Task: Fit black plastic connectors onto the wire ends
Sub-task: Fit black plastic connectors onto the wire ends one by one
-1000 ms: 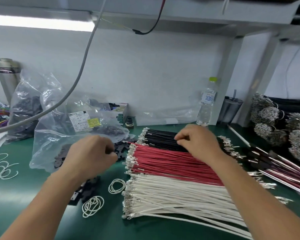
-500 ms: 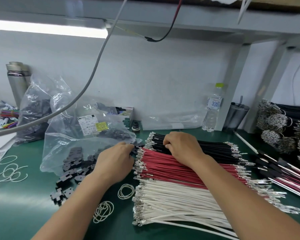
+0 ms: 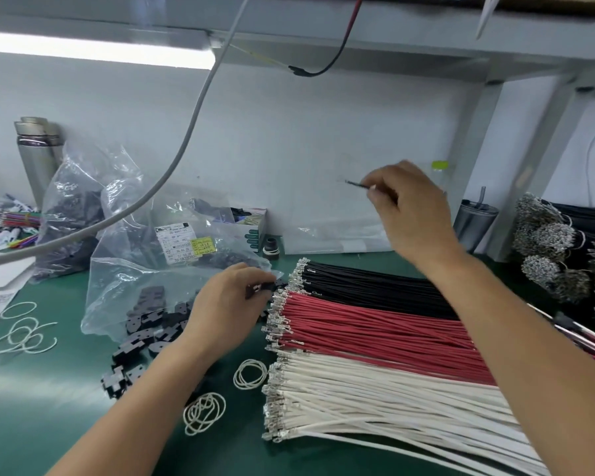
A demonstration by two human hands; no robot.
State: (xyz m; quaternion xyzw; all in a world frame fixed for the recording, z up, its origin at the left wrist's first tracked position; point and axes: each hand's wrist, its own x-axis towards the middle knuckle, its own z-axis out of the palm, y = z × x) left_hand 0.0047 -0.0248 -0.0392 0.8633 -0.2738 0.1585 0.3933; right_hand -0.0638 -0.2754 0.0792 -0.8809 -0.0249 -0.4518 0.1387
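Right hand (image 3: 411,214) raised above the back of the green bench mat (image 3: 49,417), fingers pinched on one thin black wire (image 3: 358,184) with a metal tip, blurred with motion. Lifted high probably to draw the full length clear of its neighbours.

Left hand (image 3: 229,304) low beside the terminal ends of the piles, fingers curled round a small black plastic connector (image 3: 267,287), mostly hidden by the fingers. Held there likely so the wire end has a short trip into the socket.

Three flat piles side by side, crimped ends all facing left toward the connector hand: black insulated wires (image 3: 375,286) at the back, red insulated wires (image 3: 375,334) in the middle, white insulated wires (image 3: 375,400) nearest. Sorted by colour, apparently for picking in a fixed order.

Loose black cross-shaped connectors (image 3: 141,331) spilled from the clear plastic bag (image 3: 134,269), within easy reach of the left hand. White rubber bands (image 3: 250,373) scattered in front, presumably for bundling.

Against half a second ago: right hand no longer down on the black pile, now up and well apart from it with a single wire drawn out. Left hand at much the same spot by the terminal ends. Wire not yet seated, by the look of it; mating next.
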